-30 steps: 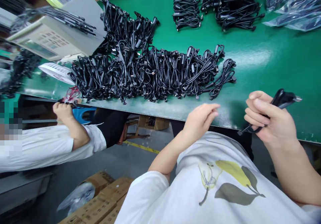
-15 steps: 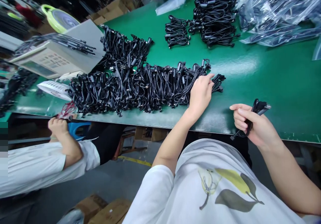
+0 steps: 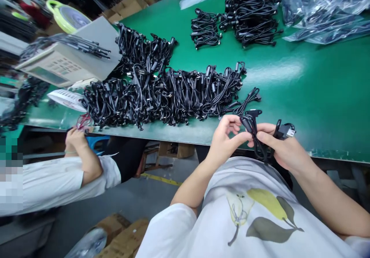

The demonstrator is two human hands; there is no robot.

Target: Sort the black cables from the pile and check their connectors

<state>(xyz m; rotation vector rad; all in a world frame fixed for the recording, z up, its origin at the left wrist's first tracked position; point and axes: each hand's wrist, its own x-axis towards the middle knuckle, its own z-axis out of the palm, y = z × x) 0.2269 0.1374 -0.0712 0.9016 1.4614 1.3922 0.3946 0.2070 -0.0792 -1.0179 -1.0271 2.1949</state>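
Both hands meet at the near edge of the green bench (image 3: pixel 318 96): the left hand (image 3: pixel 224 142) pinches a black cable (image 3: pixel 254 132) between thumb and fingertips, and the right hand (image 3: pixel 285 150) is closed around the same cable's looped part, with a plug (image 3: pixel 286 130) sticking out above its fingers. Just beyond them, a long pile of bundled black cables (image 3: pixel 162 94) runs leftward along the bench, with smaller bundles (image 3: pixel 248 15) and clear bags (image 3: pixel 323 11) at the far side. To the left, another person's hand (image 3: pixel 75 139) rests at the bench edge near a beige machine (image 3: pixel 66 61).
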